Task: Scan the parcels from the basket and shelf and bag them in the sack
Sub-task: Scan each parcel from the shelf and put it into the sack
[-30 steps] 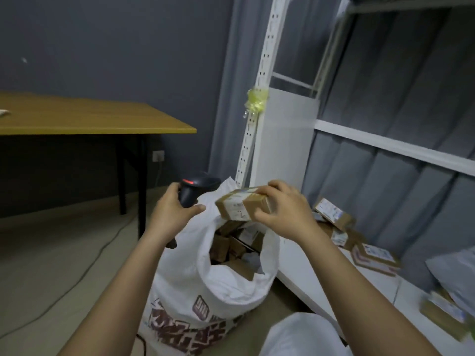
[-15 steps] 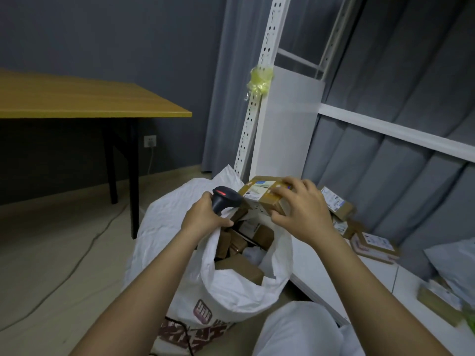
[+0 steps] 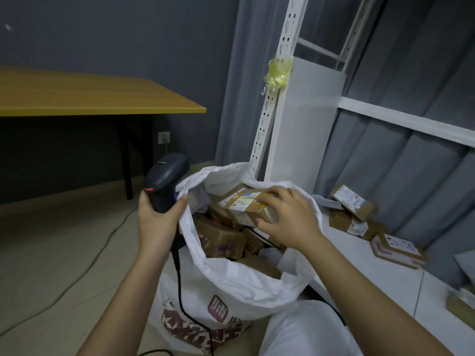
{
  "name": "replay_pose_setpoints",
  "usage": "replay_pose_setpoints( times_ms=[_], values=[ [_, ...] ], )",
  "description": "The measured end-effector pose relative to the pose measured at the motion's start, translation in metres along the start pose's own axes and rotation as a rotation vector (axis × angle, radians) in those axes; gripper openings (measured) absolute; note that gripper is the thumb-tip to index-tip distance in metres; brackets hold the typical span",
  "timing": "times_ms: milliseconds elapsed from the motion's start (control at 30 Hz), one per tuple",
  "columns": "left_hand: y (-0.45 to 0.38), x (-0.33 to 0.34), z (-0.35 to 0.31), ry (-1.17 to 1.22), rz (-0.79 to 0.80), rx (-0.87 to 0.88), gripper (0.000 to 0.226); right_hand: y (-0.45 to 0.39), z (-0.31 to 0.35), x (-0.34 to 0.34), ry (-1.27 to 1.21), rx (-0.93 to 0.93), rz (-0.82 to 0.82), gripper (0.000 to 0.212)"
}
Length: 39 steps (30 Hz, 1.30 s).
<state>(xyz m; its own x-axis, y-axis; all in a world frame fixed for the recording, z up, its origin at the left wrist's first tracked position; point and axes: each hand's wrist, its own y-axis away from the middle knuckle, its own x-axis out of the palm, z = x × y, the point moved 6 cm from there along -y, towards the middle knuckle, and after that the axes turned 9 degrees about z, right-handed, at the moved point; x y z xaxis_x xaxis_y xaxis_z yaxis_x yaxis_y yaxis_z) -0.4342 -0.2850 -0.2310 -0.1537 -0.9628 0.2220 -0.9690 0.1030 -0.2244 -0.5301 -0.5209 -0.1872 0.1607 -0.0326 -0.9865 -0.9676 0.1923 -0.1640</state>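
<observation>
My right hand [image 3: 290, 219] pinches a small brown cardboard parcel with a white label [image 3: 248, 205], thumb under its near end and fingers curled over the top. I hold it right in the mouth of the white woven plastic sack with red printing [image 3: 231, 286], just above the other cardboard boxes already lying inside. The parcel's long axis runs roughly left to right across the sack's opening, tilted a little up toward the far side, so it looks ready to drop straight down once I loosen my fingers.

My left hand [image 3: 156, 217] is wrapped around the handle of the black handheld barcode scanner [image 3: 164, 183], just left of the sack's rim, and seems to catch the rim's edge as well, keeping the mouth wide. The right hand is the one doing the bagging; the left need only steady the opening.

To the right of the sack, more labelled brown parcels [image 3: 353, 202] wait on the white metal shelf [image 3: 359, 253].
</observation>
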Motion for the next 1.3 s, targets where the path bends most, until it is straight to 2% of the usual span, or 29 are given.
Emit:
replay_pose_setpoints(
  times_ms=[133, 233, 300, 367, 467, 533, 633, 767, 1033, 1300],
  values=[
    [0.0, -0.011, -0.004, -0.012, 0.007, 0.022, 0.049, -0.04, 0.019, 0.024, -0.2, -0.022, 0.098, 0.053],
    [-0.001, -0.018, -0.003, -0.01, -0.019, 0.019, 0.049, -0.065, 0.034, 0.038, -0.514, -0.031, 0.198, 0.077],
    [0.0, -0.021, -0.003, -0.02, -0.028, 0.017, 0.046, -0.072, 0.04, 0.048, -0.625, -0.034, 0.259, 0.09],
    [0.001, -0.02, -0.005, -0.033, -0.017, 0.02, 0.042, -0.073, 0.037, 0.049, -0.701, -0.026, 0.206, 0.076],
    [0.007, -0.011, -0.01, -0.092, 0.015, 0.045, 0.04, -0.055, 0.021, 0.036, -0.816, -0.016, 0.063, 0.03],
    [0.014, 0.001, -0.015, -0.141, 0.042, 0.069, 0.04, -0.035, 0.003, 0.023, -0.812, 0.008, -0.05, 0.019],
    [0.031, 0.031, -0.026, -0.17, 0.116, 0.118, 0.036, -0.001, -0.028, 0.007, -0.781, 0.051, -0.16, 0.018],
    [0.064, 0.088, -0.039, -0.18, 0.297, 0.14, 0.033, 0.053, -0.075, -0.006, -0.852, 0.148, -0.237, 0.021],
    [0.15, 0.227, -0.029, -0.206, 0.715, 0.068, 0.036, 0.189, -0.184, 0.008, -0.919, 0.559, -0.326, 0.011],
    [0.201, 0.347, 0.007, -0.278, 0.933, 0.043, 0.04, 0.308, -0.276, 0.038, -0.941, 0.891, -0.428, 0.015]
  ],
)
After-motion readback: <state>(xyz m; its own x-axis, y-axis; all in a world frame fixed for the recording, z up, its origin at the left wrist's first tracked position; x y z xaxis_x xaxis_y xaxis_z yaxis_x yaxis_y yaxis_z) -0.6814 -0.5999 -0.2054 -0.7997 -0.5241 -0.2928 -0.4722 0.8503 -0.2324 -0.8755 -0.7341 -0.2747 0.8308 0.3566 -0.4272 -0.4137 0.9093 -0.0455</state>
